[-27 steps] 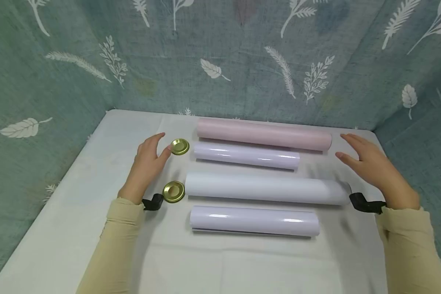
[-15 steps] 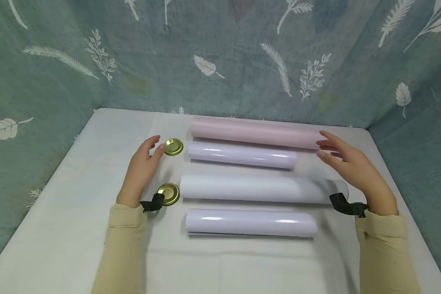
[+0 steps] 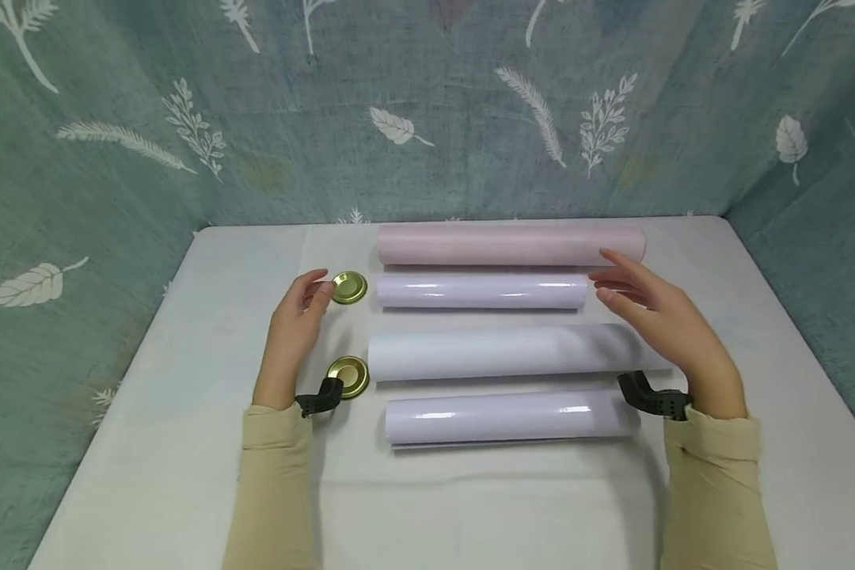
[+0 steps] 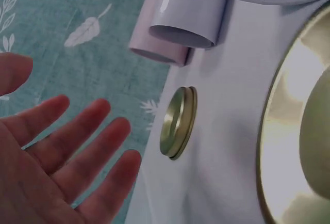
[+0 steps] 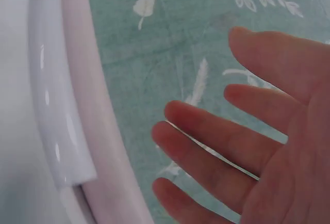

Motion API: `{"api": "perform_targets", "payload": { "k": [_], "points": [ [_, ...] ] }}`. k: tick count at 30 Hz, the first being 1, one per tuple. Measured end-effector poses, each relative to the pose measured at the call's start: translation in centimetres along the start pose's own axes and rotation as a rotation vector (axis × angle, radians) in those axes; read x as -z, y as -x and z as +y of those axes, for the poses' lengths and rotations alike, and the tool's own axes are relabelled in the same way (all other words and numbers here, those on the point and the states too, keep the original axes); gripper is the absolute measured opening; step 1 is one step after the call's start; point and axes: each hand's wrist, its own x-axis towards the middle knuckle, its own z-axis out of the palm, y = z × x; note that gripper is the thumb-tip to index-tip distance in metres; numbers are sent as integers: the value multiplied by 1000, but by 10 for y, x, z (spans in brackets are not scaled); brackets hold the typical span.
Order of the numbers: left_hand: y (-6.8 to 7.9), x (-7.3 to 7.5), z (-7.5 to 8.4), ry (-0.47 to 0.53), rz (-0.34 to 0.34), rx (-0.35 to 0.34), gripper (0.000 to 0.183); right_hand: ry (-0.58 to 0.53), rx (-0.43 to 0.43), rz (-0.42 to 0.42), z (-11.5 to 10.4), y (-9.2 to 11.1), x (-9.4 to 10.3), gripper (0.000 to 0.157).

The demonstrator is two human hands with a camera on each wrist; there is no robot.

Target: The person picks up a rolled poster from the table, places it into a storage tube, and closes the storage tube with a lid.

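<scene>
My left hand [image 3: 292, 336] hovers with loosely bent fingers beside the far gold jar lid [image 3: 349, 287], holding nothing. The near gold lid [image 3: 347, 377] lies by that wrist and looms large in the left wrist view. Over the right end of the matte white roll [image 3: 499, 353], my right hand [image 3: 663, 321] is relaxed and holds nothing. Its fingertips overlap the pink roll [image 3: 506, 245] in the head view and lie near the end of the far glossy white roll [image 3: 480, 291]. In the right wrist view, its fingers [image 5: 201, 154] are spread apart.
Nearest the person lies another glossy white roll [image 3: 509, 418], parallel to the others. All rest on a white-covered table [image 3: 150, 380]. Green leaf-print cloth [image 3: 427, 174] rises behind the table and along its sides. Black wrist mounts [image 3: 651, 396] stick out inward from both arms.
My right hand has moved leftward, from beyond the rolls' right ends to over them. The left hand stays by the far lid. The head view has shifted slightly; rolls and lids stay put.
</scene>
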Motion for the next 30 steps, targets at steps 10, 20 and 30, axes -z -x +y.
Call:
{"api": "perform_targets", "payload": {
  "k": [10,20,30],
  "points": [
    [3,0,4,77,37,-43,42,-140,89,102,-5,-3,-10,46],
    [22,-2,35,48,-69,-156,36,-250,18,-130,-5,-14,-42,43],
    [42,-26,86,-56,-298,-369,31,-204,-8,-205,-26,-12,-47,46]
  ]
}}
